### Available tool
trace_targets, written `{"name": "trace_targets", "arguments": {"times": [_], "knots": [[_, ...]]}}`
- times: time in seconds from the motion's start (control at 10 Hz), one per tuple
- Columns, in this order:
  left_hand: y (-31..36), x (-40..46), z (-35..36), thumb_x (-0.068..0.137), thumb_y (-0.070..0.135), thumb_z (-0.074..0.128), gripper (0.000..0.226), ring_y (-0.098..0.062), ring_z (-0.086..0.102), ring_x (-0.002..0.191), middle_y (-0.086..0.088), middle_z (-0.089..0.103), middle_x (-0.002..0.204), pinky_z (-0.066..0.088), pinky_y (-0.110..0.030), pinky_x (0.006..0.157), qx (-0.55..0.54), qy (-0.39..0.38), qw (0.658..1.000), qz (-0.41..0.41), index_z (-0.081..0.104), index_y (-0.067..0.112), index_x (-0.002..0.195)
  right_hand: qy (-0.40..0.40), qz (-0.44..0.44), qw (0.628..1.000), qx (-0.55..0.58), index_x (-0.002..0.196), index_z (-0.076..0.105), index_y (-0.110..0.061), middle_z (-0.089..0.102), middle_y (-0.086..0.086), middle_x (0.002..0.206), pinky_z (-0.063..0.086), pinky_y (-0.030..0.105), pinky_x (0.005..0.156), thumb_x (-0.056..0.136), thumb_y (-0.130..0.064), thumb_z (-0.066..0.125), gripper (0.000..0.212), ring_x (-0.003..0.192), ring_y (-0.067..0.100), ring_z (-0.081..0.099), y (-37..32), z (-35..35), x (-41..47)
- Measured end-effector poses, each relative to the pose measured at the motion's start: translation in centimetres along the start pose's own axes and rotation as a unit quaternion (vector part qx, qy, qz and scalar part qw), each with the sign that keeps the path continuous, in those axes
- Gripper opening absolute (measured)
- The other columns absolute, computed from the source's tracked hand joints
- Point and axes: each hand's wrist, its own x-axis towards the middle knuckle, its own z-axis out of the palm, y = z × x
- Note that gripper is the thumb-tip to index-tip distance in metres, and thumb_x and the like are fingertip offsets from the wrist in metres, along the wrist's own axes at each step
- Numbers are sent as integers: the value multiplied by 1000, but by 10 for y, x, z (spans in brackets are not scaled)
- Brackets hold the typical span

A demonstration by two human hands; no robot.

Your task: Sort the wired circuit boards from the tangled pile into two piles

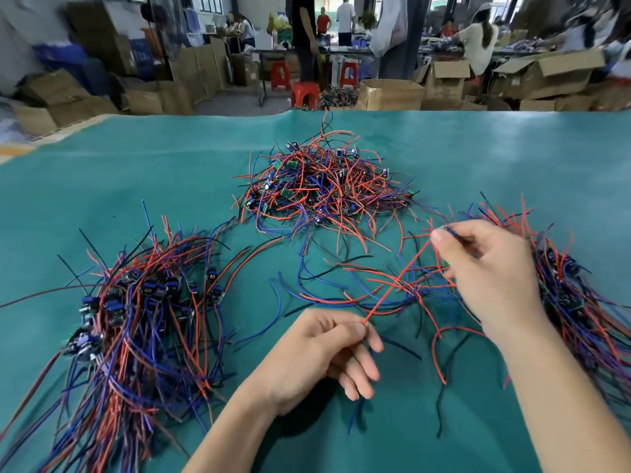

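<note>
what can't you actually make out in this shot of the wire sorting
- Head view: the right pile runs off the right edge, and the right hand covers part of it.
- Left pile: its lower wire ends are cut off by the bottom edge and blurred.
- Tangled pile: its boards are too small and buried to count.
- Which board the red wire pinched by the left hand belongs to is lost among the crossing wires.

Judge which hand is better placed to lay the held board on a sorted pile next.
Likely the right hand: it pinches the wires beside the right pile. The left hand only pinches a red wire end.
</note>
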Motion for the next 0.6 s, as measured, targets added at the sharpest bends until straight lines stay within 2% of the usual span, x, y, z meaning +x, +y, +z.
{"name": "trace_targets", "arguments": {"times": [0.1,0.2,0.3,0.4,0.5,0.6], "knots": [[-2,1,0,103,7,43,28,-20,67,55,-17,68,74,51,-23,49,-5,24,1000,0,68,4,91,72,20,997,-6,78,72,-28,71,-6,70,56,43,67,70,-61,62,35,69,23,65,1,-32,14],[-4,4,-1,104,10,45,26,-20,67,57,-18,68,76,51,-23,51,-30,55,998,9,67,4,93,-22,29,994,-106,82,74,-41,73,-8,68,56,41,69,61,-68,66,35,70,24,70,-7,-60,27],[-3,4,-1,98,18,53,20,-22,67,60,-20,67,80,52,-24,55,-54,63,996,14,67,4,92,-85,6,973,-215,82,73,-45,71,-7,64,57,45,77,58,-69,65,35,70,25,70,-12,-73,40],[-3,5,-2,102,10,52,18,-23,67,63,-21,66,83,52,-24,58,-79,63,995,20,65,3,94,-94,-56,934,-340,73,70,-50,63,-20,53,42,24,59,68,-60,72,11,58,11,61,-18,-83,50],[-6,7,-5,101,6,50,16,-22,65,63,-21,65,83,53,-24,57,-83,59,995,18,64,0,96,-180,-50,886,-423,79,75,-42,70,-21,63,37,21,61,79,-49,79,9,60,1,61,-19,-80,57],[-9,10,-5,101,4,50,15,-21,64,63,-21,65,84,53,-24,58,-89,51,995,12,63,-2,99,-173,-104,878,-435,114,70,-42,73,-21,82,43,26,74,77,-64,72,43,75,9,68,-18,-85,60]]}}
